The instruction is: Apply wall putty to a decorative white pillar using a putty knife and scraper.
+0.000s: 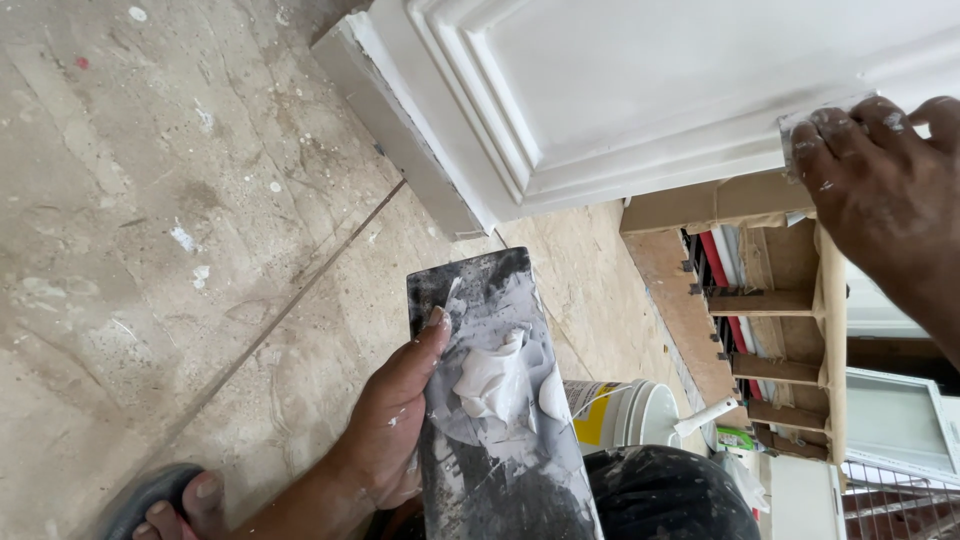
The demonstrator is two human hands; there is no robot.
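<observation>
White filler [497, 380] is being carried in a soft heap on a dark, smeared flat board [490, 400], near the middle of the frame and low over the floor. The board is being gripped along its left edge by the left hand [395, 420], thumb pressed onto the top face. It is being held at a slant, so the heap is judged likely to slide off toward the bucket [615, 412] or the stone floor [150, 250] if the tilt is increased.

At upper right, a small scraper blade [815, 125] is being pressed flat against the white moulded panel [650, 90] by the right hand [880, 180], fingers closed over it. Too much pressure there could gouge the painted moulding or leave ridges. Behind, a wooden rack [775, 300] is being left standing close by.
</observation>
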